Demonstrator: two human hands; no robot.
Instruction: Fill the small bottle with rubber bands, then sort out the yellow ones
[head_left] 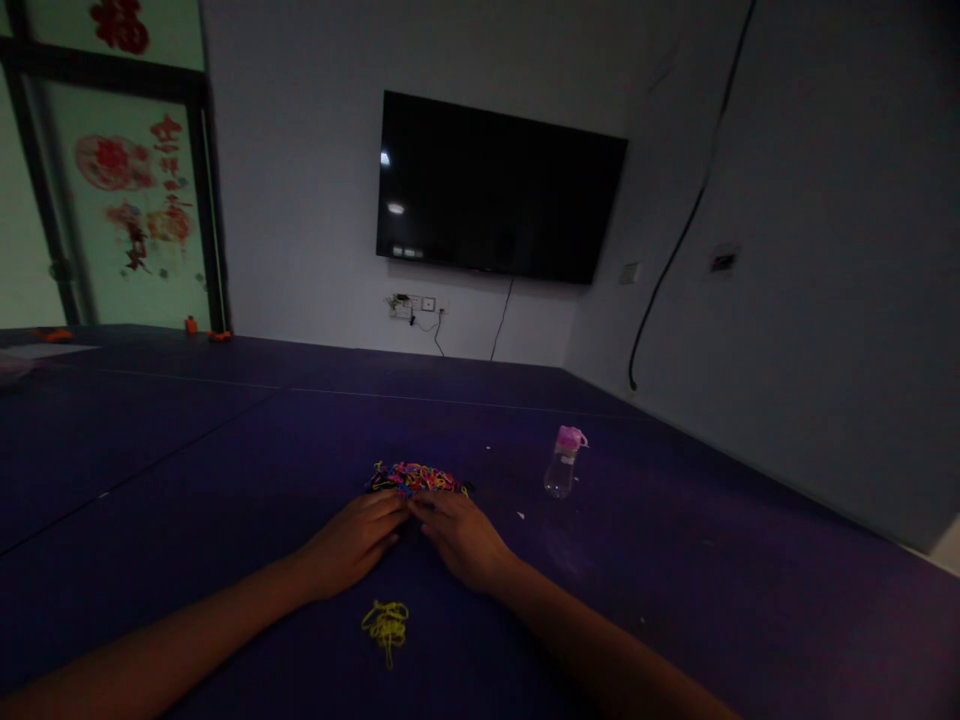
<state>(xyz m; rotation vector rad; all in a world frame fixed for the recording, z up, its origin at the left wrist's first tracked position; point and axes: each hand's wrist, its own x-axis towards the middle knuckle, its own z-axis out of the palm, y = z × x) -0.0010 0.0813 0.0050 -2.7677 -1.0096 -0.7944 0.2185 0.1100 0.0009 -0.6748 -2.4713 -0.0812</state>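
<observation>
A pile of multicoloured bands or strings (420,477), with pink, yellow, blue and black in it, lies on the purple surface (262,460). My left hand (352,543) touches the near left edge of the pile, its fingers pointing inward. From the right, my right hand (461,538) rests at the near edge, its fingertips close to those of my left hand. Whatever the fingertips hold, if anything, is too small to make out. A small yellow tangle (388,625) lies by itself nearer to me, below my left hand.
A clear bottle with a pink lid (562,465) stands to the right of the pile. Small white scraps (520,515) lie near it. Farther back are a wall-mounted screen (499,190), a hanging black cable (679,240) and a glass door (124,200) with red decorations.
</observation>
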